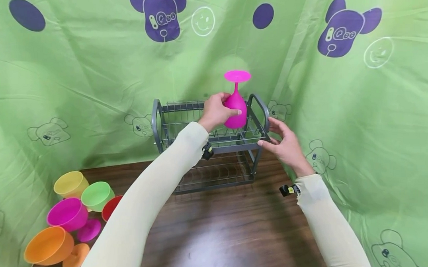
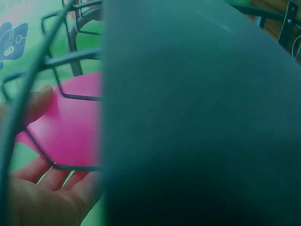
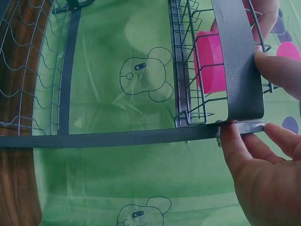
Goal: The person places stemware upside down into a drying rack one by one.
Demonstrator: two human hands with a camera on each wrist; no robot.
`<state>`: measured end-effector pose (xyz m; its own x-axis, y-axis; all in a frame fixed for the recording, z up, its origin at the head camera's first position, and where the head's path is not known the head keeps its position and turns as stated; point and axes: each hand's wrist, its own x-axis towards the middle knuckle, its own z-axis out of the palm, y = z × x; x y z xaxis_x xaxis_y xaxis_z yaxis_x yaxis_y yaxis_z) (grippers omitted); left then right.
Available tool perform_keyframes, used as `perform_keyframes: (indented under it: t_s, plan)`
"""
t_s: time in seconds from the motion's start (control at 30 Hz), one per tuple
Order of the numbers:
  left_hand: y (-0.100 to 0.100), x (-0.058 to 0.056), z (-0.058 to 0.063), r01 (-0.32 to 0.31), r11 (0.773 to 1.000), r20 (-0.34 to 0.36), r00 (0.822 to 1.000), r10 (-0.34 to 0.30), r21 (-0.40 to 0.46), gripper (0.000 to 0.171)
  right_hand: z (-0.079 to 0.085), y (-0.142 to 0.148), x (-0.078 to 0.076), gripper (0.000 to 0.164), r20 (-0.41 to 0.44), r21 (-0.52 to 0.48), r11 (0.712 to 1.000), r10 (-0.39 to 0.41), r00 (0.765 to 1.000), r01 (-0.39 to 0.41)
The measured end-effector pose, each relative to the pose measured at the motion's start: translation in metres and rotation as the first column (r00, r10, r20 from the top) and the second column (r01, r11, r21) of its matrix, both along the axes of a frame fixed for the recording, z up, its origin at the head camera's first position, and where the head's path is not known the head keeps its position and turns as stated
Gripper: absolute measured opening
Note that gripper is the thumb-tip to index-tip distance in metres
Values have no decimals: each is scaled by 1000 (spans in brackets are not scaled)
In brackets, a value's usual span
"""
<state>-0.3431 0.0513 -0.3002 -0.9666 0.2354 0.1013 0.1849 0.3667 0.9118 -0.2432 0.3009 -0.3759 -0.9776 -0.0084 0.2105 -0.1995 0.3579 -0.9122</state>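
Observation:
A pink goblet (image 1: pixel 236 104) is upside down over the right part of a grey two-tier dish rack (image 1: pixel 231 148), its foot at the top. My left hand (image 1: pixel 214 110) grips the goblet by its bowl, thumb across the front. Through the wires in the left wrist view, the pink bowl (image 2: pixel 77 127) shows between thumb and fingers. At the rack's right end, my right hand (image 1: pixel 288 144) holds the frame. The right wrist view has the thumb on one side of the grey end bar (image 3: pixel 241 66) and fingers at its lower corner.
On the dark wood table (image 1: pixel 231 230), at the lower left, are a yellow goblet (image 1: pixel 71 185), a green goblet (image 1: pixel 98 196), a magenta goblet (image 1: pixel 67 214), an orange goblet (image 1: pixel 49 246) and a partly hidden red goblet (image 1: pixel 110 209). A green patterned cloth (image 1: pixel 95 64) hangs behind and beside the table.

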Motion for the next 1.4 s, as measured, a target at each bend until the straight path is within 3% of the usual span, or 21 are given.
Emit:
perform_keyframes:
  t_s: [0.17,0.4,1.2,1.4]
  plan:
    - [6,-5,-3,-15,1000,44,999,15,2,71,-2,0,0,95,-12,-15,1000,2,1000,-2]
    - [15,-10,-6,-1,998,39,999,4,-60,74,-5,1,0,91,-22,-49,999,-5,1000,4]
    - [11,-3,-6,-24,998,77,997,27,-49,84,-2,-2,2,89,-9,-66,998,3,1000,-4]
    - [7,4,1,-22,998,66,997,25,-57,88,-2,-1,3,88,-14,-73,997,-5,1000,4]
